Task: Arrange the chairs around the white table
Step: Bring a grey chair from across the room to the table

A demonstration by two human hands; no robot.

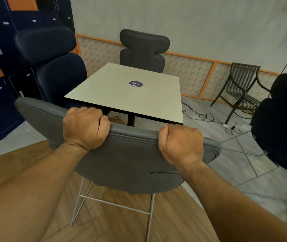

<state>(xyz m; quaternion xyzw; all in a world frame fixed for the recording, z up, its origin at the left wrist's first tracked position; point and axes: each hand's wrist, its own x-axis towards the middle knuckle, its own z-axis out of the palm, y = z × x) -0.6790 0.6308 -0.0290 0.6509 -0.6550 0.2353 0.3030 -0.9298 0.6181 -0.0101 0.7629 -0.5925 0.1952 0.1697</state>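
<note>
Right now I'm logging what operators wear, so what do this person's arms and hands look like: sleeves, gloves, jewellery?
The left forearm and right forearm are bare to the frame's edge, no sleeves in view. The left hand and right hand are ungloved; no watch, wristband or marking shows.

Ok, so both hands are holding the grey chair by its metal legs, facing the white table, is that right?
Not quite. In the head view, the left hand and the right hand hold the grey chair by the top edge of its backrest, not by its metal legs. It does face the white table.
</note>
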